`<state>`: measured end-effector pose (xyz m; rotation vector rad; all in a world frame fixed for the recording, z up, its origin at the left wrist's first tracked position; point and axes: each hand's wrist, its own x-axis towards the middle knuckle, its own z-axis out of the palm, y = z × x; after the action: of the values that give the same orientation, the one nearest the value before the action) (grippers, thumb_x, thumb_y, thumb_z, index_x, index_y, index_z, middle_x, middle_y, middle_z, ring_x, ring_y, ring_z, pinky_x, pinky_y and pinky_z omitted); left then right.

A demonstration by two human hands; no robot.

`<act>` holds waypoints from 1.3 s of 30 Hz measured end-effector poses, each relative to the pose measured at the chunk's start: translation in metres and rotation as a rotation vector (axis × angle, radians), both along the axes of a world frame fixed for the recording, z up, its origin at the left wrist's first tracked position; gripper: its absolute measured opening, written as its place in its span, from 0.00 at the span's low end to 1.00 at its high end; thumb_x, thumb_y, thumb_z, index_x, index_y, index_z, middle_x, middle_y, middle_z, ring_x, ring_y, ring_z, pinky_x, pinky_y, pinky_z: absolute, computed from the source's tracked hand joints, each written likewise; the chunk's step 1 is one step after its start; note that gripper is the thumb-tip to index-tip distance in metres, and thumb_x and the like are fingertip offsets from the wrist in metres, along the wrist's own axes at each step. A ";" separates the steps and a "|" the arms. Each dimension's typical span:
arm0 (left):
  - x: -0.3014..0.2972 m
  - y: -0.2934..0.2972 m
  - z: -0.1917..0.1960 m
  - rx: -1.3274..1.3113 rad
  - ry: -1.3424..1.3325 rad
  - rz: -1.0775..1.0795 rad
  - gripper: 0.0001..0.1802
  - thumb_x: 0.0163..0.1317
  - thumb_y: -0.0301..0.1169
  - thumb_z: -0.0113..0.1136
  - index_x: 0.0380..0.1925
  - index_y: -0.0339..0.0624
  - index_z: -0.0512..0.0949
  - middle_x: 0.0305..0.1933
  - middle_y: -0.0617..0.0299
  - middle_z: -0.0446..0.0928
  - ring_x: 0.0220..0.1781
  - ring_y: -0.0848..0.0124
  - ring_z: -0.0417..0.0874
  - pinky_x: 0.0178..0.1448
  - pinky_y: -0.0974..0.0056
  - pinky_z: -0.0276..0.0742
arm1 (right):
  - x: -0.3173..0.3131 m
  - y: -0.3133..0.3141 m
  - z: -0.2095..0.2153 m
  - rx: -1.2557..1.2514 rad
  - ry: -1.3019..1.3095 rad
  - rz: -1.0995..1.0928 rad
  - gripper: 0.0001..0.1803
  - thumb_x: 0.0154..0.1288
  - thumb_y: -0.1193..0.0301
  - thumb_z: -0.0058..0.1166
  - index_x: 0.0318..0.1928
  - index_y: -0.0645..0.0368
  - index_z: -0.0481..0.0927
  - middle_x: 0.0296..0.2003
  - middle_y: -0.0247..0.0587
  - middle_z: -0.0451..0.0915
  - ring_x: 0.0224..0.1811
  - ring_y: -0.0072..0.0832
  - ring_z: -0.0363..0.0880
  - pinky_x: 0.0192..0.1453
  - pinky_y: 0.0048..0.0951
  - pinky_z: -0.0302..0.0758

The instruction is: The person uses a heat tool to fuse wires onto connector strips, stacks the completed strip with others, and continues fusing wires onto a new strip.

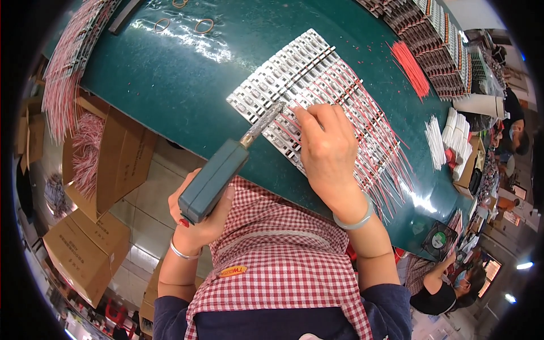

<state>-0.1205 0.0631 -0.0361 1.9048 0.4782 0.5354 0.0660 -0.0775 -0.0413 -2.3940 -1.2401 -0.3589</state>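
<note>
My left hand (207, 212) is wrapped round a dark green gun-shaped tool (215, 178) with a metal barrel. The barrel's silvery tip reaches over a panel of small pale circuit boards (283, 68) lying slantwise on the green table. Close to that tip, my right hand (328, 139) bends over the boards, thumb and forefinger pinched on what looks like a thin red wire; the fingers partly hide it. Red and white wires (374, 122) trail from the right part of the panel toward the near right. The boards at its far left carry no wires.
On the green table (170, 85) lie rubber bands (204, 26), a bundle of red wires (410, 68) and white wires (435, 141). Boards are stacked (436, 51) at the far right. Wired boards (73, 68) overhang the left edge, above cardboard boxes (122, 161). A co-worker (447, 283) sits at right.
</note>
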 end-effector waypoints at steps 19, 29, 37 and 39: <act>0.003 0.000 0.001 0.028 0.035 -0.013 0.12 0.52 0.19 0.68 0.38 0.31 0.81 0.36 0.56 0.82 0.32 0.70 0.83 0.37 0.70 0.78 | 0.000 0.002 -0.004 0.045 0.001 0.034 0.12 0.51 0.78 0.57 0.38 0.64 0.83 0.30 0.38 0.72 0.36 0.34 0.72 0.38 0.33 0.70; 0.006 0.001 0.006 0.057 -0.006 0.047 0.14 0.51 0.21 0.71 0.40 0.33 0.83 0.34 0.55 0.83 0.32 0.65 0.85 0.36 0.68 0.79 | 0.001 0.003 -0.004 0.038 0.013 0.021 0.11 0.49 0.78 0.57 0.37 0.65 0.83 0.30 0.38 0.72 0.35 0.34 0.73 0.36 0.33 0.70; 0.028 0.002 0.025 0.038 -0.014 0.034 0.14 0.51 0.21 0.71 0.40 0.33 0.83 0.36 0.54 0.84 0.33 0.63 0.86 0.39 0.66 0.80 | 0.000 0.004 -0.001 0.040 0.060 0.011 0.13 0.49 0.80 0.59 0.39 0.63 0.83 0.31 0.38 0.73 0.34 0.34 0.73 0.35 0.34 0.71; 0.036 0.002 0.029 0.044 -0.011 0.016 0.14 0.51 0.21 0.71 0.39 0.33 0.83 0.36 0.53 0.84 0.33 0.63 0.86 0.39 0.66 0.80 | 0.000 0.003 0.001 0.044 0.066 0.019 0.13 0.49 0.78 0.58 0.39 0.65 0.83 0.31 0.39 0.72 0.35 0.35 0.73 0.35 0.33 0.70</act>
<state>-0.0840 0.0646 -0.0071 1.9404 0.4781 0.5709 0.0665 -0.0745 -0.0398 -2.3362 -1.2121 -0.2961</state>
